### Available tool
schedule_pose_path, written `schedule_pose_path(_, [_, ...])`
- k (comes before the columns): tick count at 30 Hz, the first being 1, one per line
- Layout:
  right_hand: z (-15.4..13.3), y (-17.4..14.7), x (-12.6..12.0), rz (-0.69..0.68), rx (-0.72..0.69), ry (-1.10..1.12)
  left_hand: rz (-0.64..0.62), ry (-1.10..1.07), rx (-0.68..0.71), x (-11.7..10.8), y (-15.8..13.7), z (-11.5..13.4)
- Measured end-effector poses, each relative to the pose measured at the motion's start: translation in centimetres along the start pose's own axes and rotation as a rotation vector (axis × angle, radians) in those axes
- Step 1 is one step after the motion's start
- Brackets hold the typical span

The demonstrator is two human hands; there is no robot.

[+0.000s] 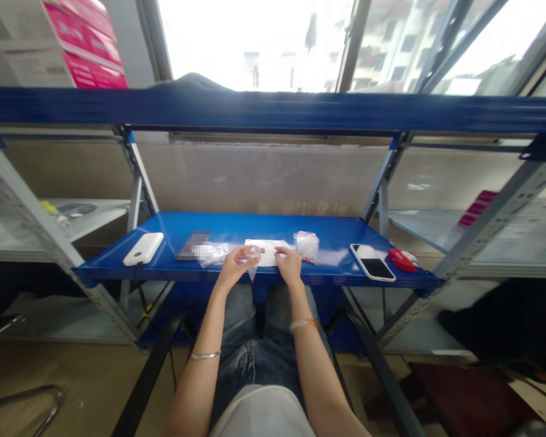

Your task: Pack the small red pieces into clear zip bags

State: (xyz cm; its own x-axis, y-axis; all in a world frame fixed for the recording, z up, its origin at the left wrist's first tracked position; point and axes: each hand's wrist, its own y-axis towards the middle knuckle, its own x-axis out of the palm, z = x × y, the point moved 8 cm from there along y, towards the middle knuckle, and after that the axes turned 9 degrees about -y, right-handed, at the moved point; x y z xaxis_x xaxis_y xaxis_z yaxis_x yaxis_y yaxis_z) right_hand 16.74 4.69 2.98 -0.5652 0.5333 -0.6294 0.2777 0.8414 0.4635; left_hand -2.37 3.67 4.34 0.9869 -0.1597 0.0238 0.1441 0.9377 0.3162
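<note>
My left hand (233, 267) is curled with its thumb and fingers closed on a small clear plastic bag (253, 252), part of which hangs over the table's front edge. Under and between my hands lies a white sheet (267, 257), with small reddish pieces (262, 250) near its left side. At the sheet's right side, my right hand (289, 265) has its thumb and fingertips drawn together; whatever is between them is too small to make out. Just beyond that hand is a clear bag of whitish contents (306, 244), with small reddish bits by its lower edge.
On the blue table (255, 223), a white power bank (144, 249) with a cable lies left, near a crumpled clear bag (214, 254). A phone (373, 262) and a red object (401, 260) lie right. A blue shelf beam (273, 111) crosses above.
</note>
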Motion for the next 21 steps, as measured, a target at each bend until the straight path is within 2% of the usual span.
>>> schedule_pose_path(4, [-2.0, 0.2, -1.9, 0.123, -0.041, 0.327, -0.041, 0.009, 0.001, 0.6, -0.1, 0.3])
schedule_pose_path(7, [-4.6, -0.2, -2.8, 0.080, -0.097, 0.465, -0.050, 0.012, 0.002, 0.9, -0.2, 0.5])
schedule_pose_path(12, [-7.8, -1.2, -2.8, -0.011, -0.209, 0.495, -0.025, 0.001, -0.001, 0.6, -0.2, 0.3])
schedule_pose_path(14, [-7.5, -1.3, -2.6, 0.058, -0.207, 0.438, -0.020, -0.008, -0.006, 0.4, -0.1, 0.2])
schedule_pose_path(16, [-6.6, -1.2, -1.9, 0.118, -0.187, 0.285, -0.016, -0.036, -0.007, 0.2, -0.1, 0.0])
schedule_pose_path(18, [-5.6, -1.3, -0.1, 0.069, -0.146, 0.052, -0.010, -0.072, -0.011, 0.0, 0.0, -0.2])
schedule_pose_path(21, [-4.2, -1.7, 2.7, -0.083, -0.091, -0.241, 0.001, -0.120, -0.026, -0.2, 0.1, -0.3])
